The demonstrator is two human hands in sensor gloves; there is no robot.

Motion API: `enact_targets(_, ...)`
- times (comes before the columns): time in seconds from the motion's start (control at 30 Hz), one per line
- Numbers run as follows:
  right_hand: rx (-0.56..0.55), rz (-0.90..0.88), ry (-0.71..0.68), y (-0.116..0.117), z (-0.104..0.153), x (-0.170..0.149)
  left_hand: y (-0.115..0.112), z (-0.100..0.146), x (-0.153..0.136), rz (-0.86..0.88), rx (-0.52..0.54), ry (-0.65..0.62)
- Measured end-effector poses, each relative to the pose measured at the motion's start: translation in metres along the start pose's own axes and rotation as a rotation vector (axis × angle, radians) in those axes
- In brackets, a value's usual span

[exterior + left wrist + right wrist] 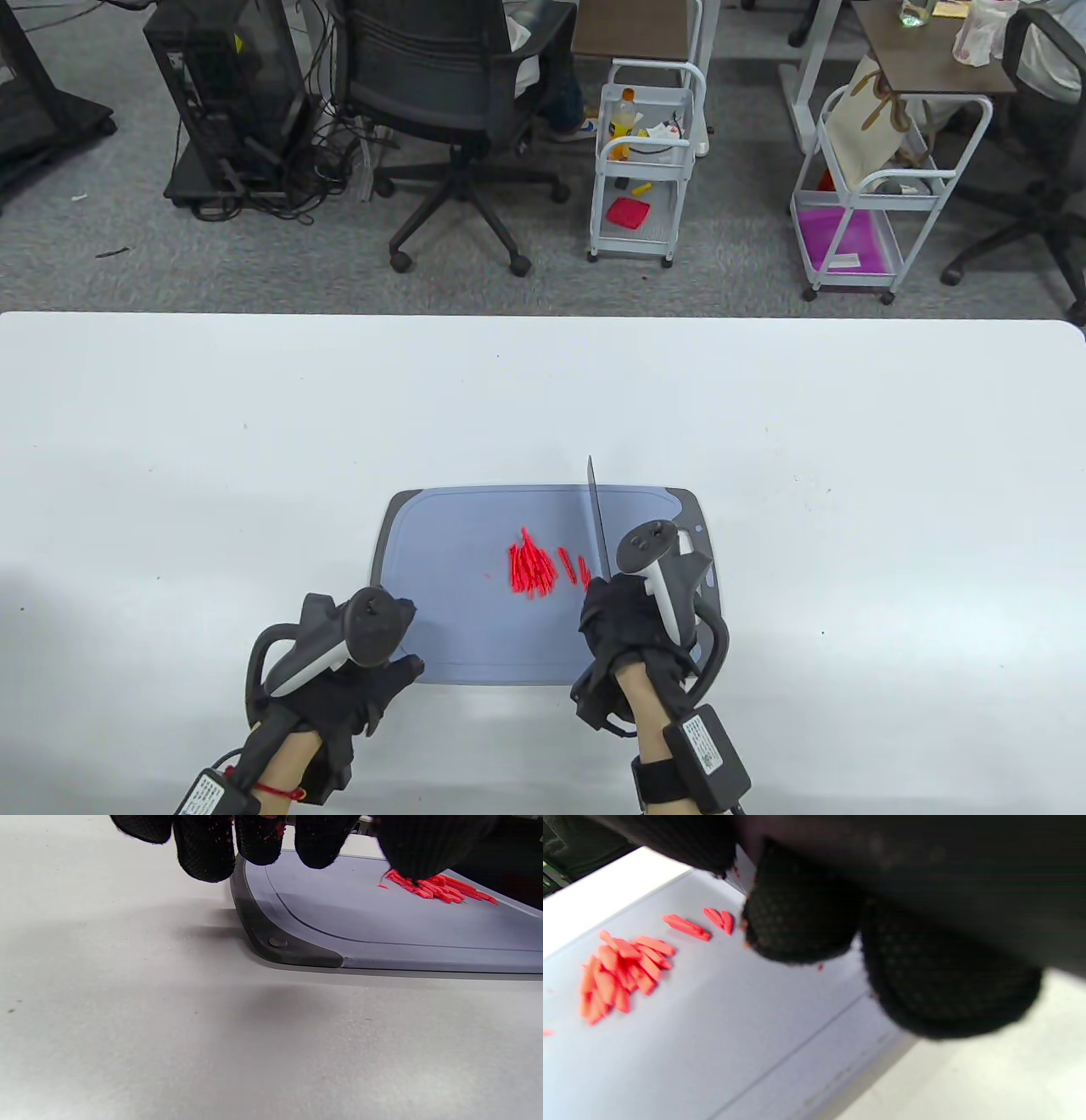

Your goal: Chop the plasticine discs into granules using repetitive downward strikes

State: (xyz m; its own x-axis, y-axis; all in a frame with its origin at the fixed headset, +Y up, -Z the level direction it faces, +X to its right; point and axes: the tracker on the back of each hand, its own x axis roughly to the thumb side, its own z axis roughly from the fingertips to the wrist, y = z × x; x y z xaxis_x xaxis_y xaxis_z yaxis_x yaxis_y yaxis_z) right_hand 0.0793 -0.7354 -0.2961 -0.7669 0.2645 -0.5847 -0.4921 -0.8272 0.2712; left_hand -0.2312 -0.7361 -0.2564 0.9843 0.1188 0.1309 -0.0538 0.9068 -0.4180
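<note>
Red plasticine strips (533, 567) lie in a loose pile near the middle of the grey-blue cutting board (458, 628). They also show in the left wrist view (437, 888) and the right wrist view (619, 971). My right hand (632, 620) grips a knife (597, 526) by its handle; the blade points away from me, just right of the strips and above the board. My left hand (373, 671) hangs at the board's near left corner (271, 942), fingers (203, 853) curled and holding nothing.
The board lies on a white table (170, 475). Beyond the table's far edge are an office chair (450, 102), a computer tower (229, 93) and two white wire carts (645, 161).
</note>
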Motion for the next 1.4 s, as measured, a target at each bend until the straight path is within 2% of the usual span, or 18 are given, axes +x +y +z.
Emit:
enact_targets(0.2,0.028,0.033,-0.109,0.019,0.01,0.023,0.0,0.0,0.0,-0.002,-0.005,-0.001)
enact_targets(0.3,-0.015,0.058,-0.144,0.02,0.014,0.029,0.0,0.001,0.0,0.0,-0.001,0.001)
enact_targets(0.47,-0.062,-0.025,-0.237,0.002,0.022,0.026,0.001,0.0,0.001,0.0,0.0,0.003)
enact_targets(0.6,-0.146,-0.067,-0.366,-0.017,0.033,0.035,0.0,0.0,0.005,-0.003,-0.003,-0.007)
enact_targets(0.73,-0.238,0.063,-0.515,-0.027,0.033,0.047,0.002,0.002,-0.003,0.008,0.011,0.003)
enact_targets(0.8,-0.31,0.132,-0.573,-0.031,0.025,0.05,0.004,0.001,-0.007,0.011,0.018,0.019)
enact_targets(0.9,-0.302,0.238,-0.625,-0.035,0.009,0.053,0.003,0.0,-0.007,0.01,0.011,0.023)
enact_targets(1.03,-0.245,0.285,-0.684,-0.039,-0.014,0.057,0.001,0.0,-0.004,-0.005,0.009,0.021)
enact_targets(1.1,-0.261,0.315,-0.704,-0.038,-0.024,0.061,0.001,0.0,-0.004,-0.001,0.008,0.023)
enact_targets(1.2,-0.283,0.402,-0.759,-0.032,-0.032,0.068,0.001,-0.001,-0.006,0.004,0.009,0.034)
enact_targets(1.4,-0.29,0.482,-0.769,-0.028,-0.034,0.083,0.0,-0.003,-0.008,0.006,-0.004,0.047)
